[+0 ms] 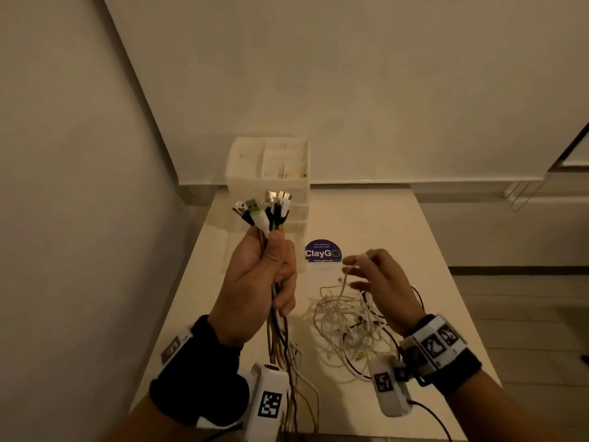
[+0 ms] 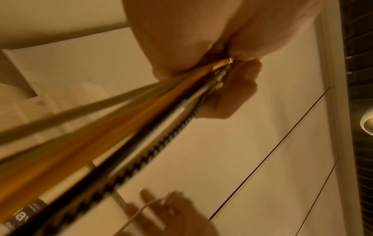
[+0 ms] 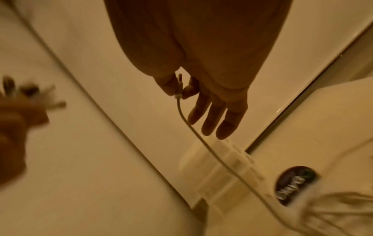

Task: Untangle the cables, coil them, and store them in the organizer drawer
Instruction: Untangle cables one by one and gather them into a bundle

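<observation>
Left hand (image 1: 255,282) raised above desk (image 1: 398,224), fingers wrapped round cable bundle (image 1: 276,333), plugs (image 1: 264,208) fanned upward, organizer (image 1: 271,167) behind at desk's far edge, right hand (image 1: 382,282) pinching white cable end (image 1: 345,269), other fingers extended, tangled cables (image 1: 347,327) below on desk.

i see organizer (image 1: 267,173) at worktop (image 1: 398,224) rear edge, sticker (image 1: 322,252) just in front-right of it, cable tangle (image 1: 344,327) nearer me, right of the cable bundle (image 1: 277,330).
</observation>
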A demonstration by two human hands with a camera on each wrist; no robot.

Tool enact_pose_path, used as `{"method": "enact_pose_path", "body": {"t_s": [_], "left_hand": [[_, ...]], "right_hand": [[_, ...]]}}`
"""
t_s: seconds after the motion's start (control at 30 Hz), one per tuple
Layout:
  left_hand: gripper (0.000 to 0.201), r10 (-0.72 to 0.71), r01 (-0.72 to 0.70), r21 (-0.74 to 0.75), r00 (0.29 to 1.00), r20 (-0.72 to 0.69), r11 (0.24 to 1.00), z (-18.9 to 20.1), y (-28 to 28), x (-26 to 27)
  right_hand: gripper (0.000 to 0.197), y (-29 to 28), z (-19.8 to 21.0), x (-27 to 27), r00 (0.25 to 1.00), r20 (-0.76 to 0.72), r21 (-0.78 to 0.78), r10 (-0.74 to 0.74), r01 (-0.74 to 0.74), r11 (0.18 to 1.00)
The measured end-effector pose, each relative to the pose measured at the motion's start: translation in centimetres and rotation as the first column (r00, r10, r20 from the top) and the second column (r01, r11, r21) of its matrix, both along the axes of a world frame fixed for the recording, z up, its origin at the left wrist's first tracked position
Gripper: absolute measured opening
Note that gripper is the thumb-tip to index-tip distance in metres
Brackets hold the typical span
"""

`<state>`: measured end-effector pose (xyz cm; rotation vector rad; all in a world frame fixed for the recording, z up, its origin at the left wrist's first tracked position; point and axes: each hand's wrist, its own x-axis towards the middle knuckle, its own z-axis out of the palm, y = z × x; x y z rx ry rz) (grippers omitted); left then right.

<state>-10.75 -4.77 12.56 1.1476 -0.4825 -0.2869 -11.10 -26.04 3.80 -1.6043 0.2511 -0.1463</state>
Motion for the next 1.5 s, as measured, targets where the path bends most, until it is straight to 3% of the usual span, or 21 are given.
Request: {"method": "enact_pose_path", "body": {"t_s": [0.07,0.2,0.37,0.5,0.57,0.67,0.87,1.0,1.1,1.23,1.37,1.43,1.5], "left_hand": [[0.028,0.031,-0.03,0.042,1.0,-0.001,0.999,0.0,-0.7,0.5],[0.027,0.082,-0.082,0.124,0.997,0.004,0.989,0.0,-2.3,2.2],[0.006,0.112,-0.116,0.165,0.993,0.032,0.979,0.0,-4.5,3.5],[0.019,0.173,-0.192,0.205,0.979,0.108,0.96,-0.1,-6.5,3.6],[0.013,0.207,-0.224,0.21,0.973,0.102,0.952,0.0,-7.2,3.6],[0.019,0.259,-0.278,0.263,0.96,0.105,0.924,-0.4,-7.8,4.0],[0.027,0.266,-0.302,0.329,0.952,0.15,0.895,-0.7,-8.5,4.4],[0.044,0.304,-0.329,0.325,0.944,0.125,0.887,-1.2,-8.0,5.7],[0.051,0.394,-0.402,0.209,0.916,0.083,0.892,-1.1,-7.4,6.6],[0.04,0.469,-0.47,0.009,0.882,0.045,0.883,0.4,-6.1,7.7],[0.053,0.517,-0.511,-0.094,0.854,0.054,0.854,3.0,-3.7,8.4],[0.048,0.495,-0.488,-0.084,0.864,0.095,0.869,3.3,-2.8,8.4],[0.04,0.433,-0.443,0.03,0.887,0.159,0.896,2.6,-2.5,7.8]], "right_hand": [[0.019,0.1,3.2,0.7,0.996,0.083,0.139,-0.029,0.018,0.99],[0.022,0.7,7.0,1.6,0.982,0.183,0.102,-0.049,0.031,0.994],[0.019,1.6,8.6,1.1,0.964,0.26,0.25,0.046,-0.113,0.962],[0.008,3.3,8.2,0.7,0.945,0.322,0.197,-0.058,-0.007,0.98],[0.014,3.8,7.9,0.8,0.939,0.327,0.221,-0.104,0.031,0.975],[0.023,3.5,7.8,0.9,0.936,0.331,0.135,-0.121,0.081,0.988],[0.037,1.9,7.6,1.3,0.959,0.284,-0.179,0.005,0.048,0.983],[0.021,1.5,6.0,1.1,0.959,0.251,-0.13,0.133,-0.102,0.986],[0.005,0.6,3.2,1.1,0.931,0.225,-0.184,0.289,-0.25,0.951],[0.023,-0.1,-1.6,1.1,0.911,0.101,-0.315,0.4,-0.352,0.881],[0.039,-1.7,-6.8,0.9,0.917,-0.079,-0.433,0.392,-0.386,0.815],[0.046,-2.3,-8.2,0.6,0.933,-0.119,-0.438,0.339,-0.356,0.825],[0.042,-2.2,-7.6,0.9,0.955,-0.068,-0.421,0.288,-0.289,0.86]]}}
